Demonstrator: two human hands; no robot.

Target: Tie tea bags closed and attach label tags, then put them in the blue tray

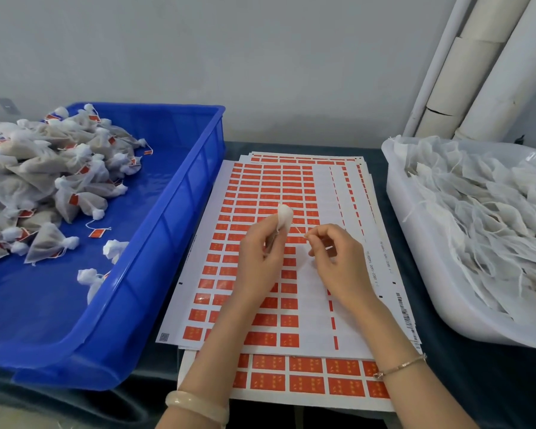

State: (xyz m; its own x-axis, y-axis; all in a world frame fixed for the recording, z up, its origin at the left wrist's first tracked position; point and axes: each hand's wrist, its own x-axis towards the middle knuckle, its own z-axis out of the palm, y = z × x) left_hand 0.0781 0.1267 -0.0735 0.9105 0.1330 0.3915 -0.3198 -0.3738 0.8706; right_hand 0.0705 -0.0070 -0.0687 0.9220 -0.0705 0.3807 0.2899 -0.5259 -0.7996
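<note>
My left hand (260, 252) grips a white tea bag (284, 216), its gathered top sticking up above my fingers. My right hand (331, 252) pinches the bag's thin string (299, 231), which runs taut between the two hands. Both hands hover over a stack of label sheets (260, 193) covered with small red tags. The blue tray (167, 218) stands at the left and holds a pile of tied tea bags with red tags (44, 181).
A white tub (415, 243) at the right is full of untied tea bags with loose strings. White pipes lean against the wall at the back right. A dark cloth covers the table. A second label sheet (307, 379) lies nearer to me.
</note>
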